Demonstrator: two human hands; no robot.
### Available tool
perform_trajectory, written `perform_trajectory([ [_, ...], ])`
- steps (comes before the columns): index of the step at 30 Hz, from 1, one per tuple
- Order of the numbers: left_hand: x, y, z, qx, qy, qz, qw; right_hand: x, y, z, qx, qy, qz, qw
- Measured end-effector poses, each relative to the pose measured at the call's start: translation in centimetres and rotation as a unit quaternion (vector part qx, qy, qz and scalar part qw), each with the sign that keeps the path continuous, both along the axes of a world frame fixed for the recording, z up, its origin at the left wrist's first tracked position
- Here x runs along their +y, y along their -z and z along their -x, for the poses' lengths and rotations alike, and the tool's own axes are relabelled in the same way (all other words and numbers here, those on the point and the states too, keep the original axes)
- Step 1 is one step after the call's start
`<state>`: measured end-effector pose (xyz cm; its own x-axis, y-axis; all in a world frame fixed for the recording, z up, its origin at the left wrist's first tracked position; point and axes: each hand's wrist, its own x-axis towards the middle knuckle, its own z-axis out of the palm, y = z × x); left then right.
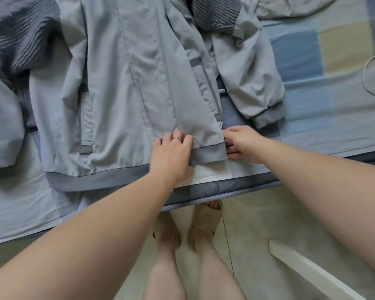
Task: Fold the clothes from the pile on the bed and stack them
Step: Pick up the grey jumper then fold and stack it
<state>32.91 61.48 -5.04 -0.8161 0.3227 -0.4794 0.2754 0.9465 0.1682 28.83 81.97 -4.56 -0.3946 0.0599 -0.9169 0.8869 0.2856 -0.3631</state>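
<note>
While the light grey jacket with darker ribbed hem (pixel 121 83) is laid open mid-bed, no fold is finished | left hand (pixel 171 154) pressed flat on hem, 6 o'clock | right hand (pixel 240 144) pinching front-panel corner | dark grey ribbed knit (pixel 214 14), 12 o'clock, unfolded | no stack seen

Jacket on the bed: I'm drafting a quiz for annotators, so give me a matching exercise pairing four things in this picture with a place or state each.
Things
1. left hand
2. right hand
3. sleeve cuff
4. slippers

Places or states
A. on the floor, worn on the feet
B. rests flat on the jacket front, wearing a ring
C. pinches the end of the hem band
D. lies on the bed, to the right of the jacket body

Pairs: 1-B, 2-C, 3-D, 4-A
</note>
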Motion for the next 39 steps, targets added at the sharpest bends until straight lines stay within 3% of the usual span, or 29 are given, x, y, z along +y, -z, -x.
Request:
perform_trajectory([
  [5,0.5,0.9,1.0,0.016,0.007,0.031,0.999,-0.5,0.6,0.7,-0.01,-0.028,0.064,0.997],
  [12,-0.2,-1.0,2.3,-0.06,0.025,0.059,0.996,2.0,-0.9,0.3,0.139,-0.034,-0.135,0.981],
  [16,2.3,-2.6,3.4,-0.043,0.043,0.06,0.996,6.2,-2.3,-0.6,0.185,-0.049,-0.218,0.957],
  [18,4.1,-2.8,3.9,-0.066,0.048,0.091,0.992,7.1,-2.2,-0.5,0.156,0.028,-0.191,0.969],
  [21,6.0,-2.4,4.1,-0.105,0.044,0.161,0.981,7.4,-2.3,0.0,0.071,0.211,-0.048,0.974],
  [22,6.2,-2.2,4.0,-0.108,0.041,0.165,0.98,7.5,-2.3,0.0,0.055,0.228,-0.013,0.972],
  [24,6.0,-1.8,3.7,-0.112,0.03,0.139,0.984,7.8,-1.9,-0.4,0.049,0.193,0.008,0.98],
  [26,5.1,-1.7,2.9,-0.107,0.028,0.102,0.989,7.9,-1.5,-1.1,0.103,0.096,-0.079,0.987],
  [29,2.6,-1.9,1.2,-0.074,0.042,0.051,0.995,7.4,-3.1,-2.4,0.251,-0.014,-0.205,0.946],
  [33,-1.2,-2.5,0.1,-0.024,0.022,-0.009,0.999,4.4,-5.6,-4.0,0.34,-0.11,-0.162,0.92],
  [39,-8.1,-2.7,-1.9,-0.007,-0.06,0.028,0.998,-4.2,-5.2,-4.3,0.315,-0.32,-0.101,0.888],
])
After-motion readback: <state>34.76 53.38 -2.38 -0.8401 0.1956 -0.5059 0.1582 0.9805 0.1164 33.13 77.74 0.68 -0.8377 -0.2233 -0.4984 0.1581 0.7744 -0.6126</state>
